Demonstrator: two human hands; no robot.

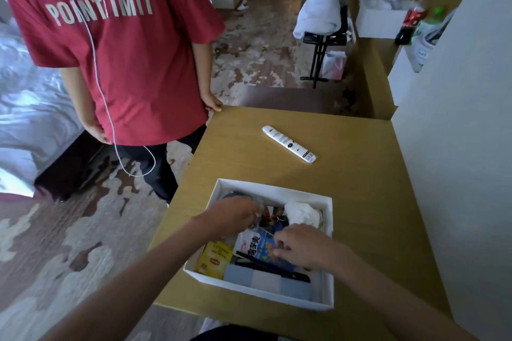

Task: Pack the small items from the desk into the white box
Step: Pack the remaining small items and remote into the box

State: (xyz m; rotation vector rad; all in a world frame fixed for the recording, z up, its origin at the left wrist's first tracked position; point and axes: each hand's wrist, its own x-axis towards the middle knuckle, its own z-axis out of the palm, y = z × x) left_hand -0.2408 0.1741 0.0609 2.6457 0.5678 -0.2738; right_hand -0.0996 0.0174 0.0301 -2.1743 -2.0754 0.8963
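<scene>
The white box (277,189) sits near the front of the wooden desk (346,202). Inside lie a yellow tea packet (214,257), a blue-and-white snack packet (259,246), a crumpled white tissue (300,214), a grey-blue flat pack (266,281), dark sticks and several small items. My left hand (235,216) reaches into the box's far left part, fingers curled over small items; what it holds is hidden. My right hand (302,246) rests in the box with its fingers pinching the blue-and-white snack packet. A white tube-like packet (289,144) lies alone on the desk beyond the box.
A person in a red T-shirt (116,50) stands at the desk's far left corner, one hand on its edge. A white wall (457,147) borders the desk on the right. A bed (27,105) is at left; a stand with white cloth (321,14) and bottles (412,19) are behind.
</scene>
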